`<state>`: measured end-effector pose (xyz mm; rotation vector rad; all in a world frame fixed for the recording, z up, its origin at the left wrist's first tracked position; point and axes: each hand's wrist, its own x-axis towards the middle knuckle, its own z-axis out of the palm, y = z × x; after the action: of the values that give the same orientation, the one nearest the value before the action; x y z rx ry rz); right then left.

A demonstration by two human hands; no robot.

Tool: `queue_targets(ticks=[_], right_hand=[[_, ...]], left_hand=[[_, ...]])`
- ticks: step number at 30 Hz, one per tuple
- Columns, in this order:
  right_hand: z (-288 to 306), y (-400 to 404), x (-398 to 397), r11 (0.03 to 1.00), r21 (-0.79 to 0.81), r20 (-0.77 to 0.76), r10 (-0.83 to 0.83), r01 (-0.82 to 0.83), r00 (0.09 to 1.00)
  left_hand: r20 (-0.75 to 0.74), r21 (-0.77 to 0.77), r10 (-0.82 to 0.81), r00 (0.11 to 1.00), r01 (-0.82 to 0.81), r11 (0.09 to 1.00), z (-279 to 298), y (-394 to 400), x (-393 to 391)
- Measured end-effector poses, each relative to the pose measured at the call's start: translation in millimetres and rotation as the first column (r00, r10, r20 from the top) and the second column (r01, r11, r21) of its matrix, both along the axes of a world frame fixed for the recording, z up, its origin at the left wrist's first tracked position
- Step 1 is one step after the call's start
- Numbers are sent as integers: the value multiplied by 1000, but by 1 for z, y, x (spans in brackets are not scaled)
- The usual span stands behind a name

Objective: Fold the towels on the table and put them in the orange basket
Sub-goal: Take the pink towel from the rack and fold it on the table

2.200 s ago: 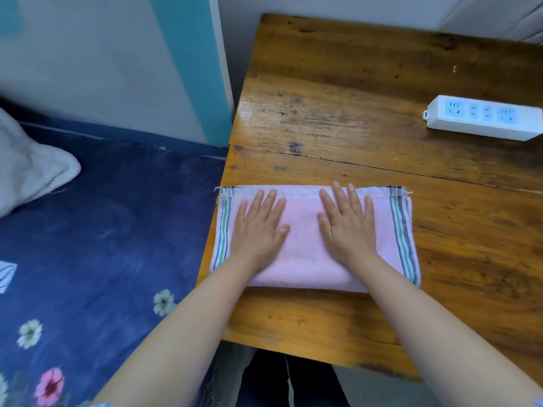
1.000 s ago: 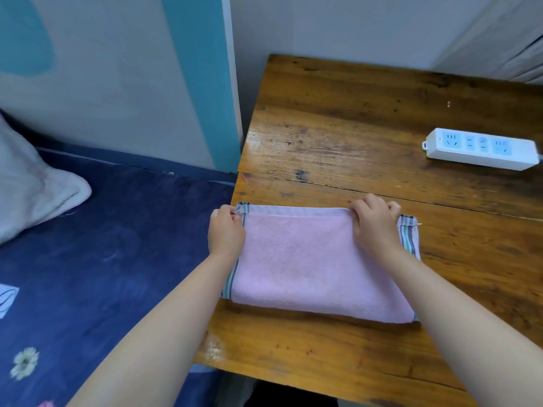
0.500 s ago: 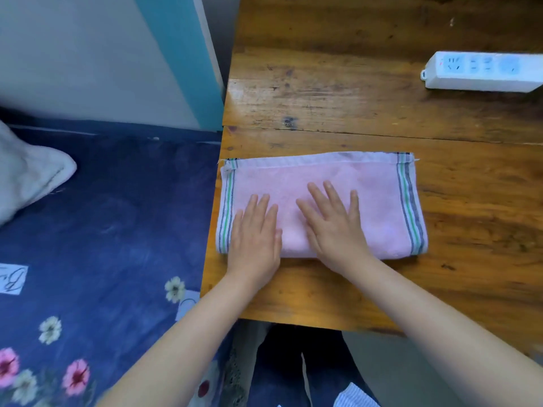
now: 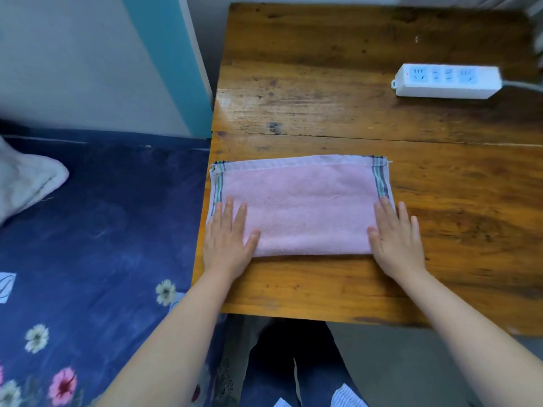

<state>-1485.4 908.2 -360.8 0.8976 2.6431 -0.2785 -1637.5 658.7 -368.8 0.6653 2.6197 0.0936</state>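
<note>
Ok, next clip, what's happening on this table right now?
A person is folding a pink towel near the front left corner of a wooden table. The towel is folded into a long rectangle, with striped borders at both short ends. The left hand lies flat with straight fingers on its left end, the right hand flat on its right end, partly on the table. A white power strip lies at the far right. No orange basket is in view.

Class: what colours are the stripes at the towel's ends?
Green and dark grey-blue stripes on the pink towel; head view.
</note>
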Motion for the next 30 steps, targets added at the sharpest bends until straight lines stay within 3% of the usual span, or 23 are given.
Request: queue_targets(ticks=[4, 9, 13, 15, 18, 24, 27, 30], right_hand=[[8, 16, 15, 994, -22, 42, -108, 109, 993], [23, -9, 9, 952, -43, -166, -306, 303, 937], [29, -29, 3, 886, -62, -58, -463, 460, 884], [30, -30, -2, 826, -152, -27, -552, 542, 834], [35, -26, -10, 698, -319, -17, -680, 641, 733], [42, -8, -16, 549, -504, -22, -780, 667, 625], [39, 7, -14, 508, -561, -25, -800, 654, 599], [34, 29, -11, 516, -573, 2, -776, 637, 631]], left_hand=[[-2, -39, -15, 1000, 14, 999, 8, 5, 0], [-49, -3, -82, 995, 82, 997, 28, 29, -2], [-113, 54, -252, 961, 259, 964, 41, 77, -13], [-118, 61, -322, 939, 331, 942, 45, 109, -18], [-58, 84, -357, 932, 361, 929, 49, 161, -23], [61, 30, -414, 908, 413, 910, 46, 239, -27], [130, 11, -428, 894, 430, 903, 45, 262, -30], [279, 28, -336, 900, 342, 939, 49, 283, -37]])
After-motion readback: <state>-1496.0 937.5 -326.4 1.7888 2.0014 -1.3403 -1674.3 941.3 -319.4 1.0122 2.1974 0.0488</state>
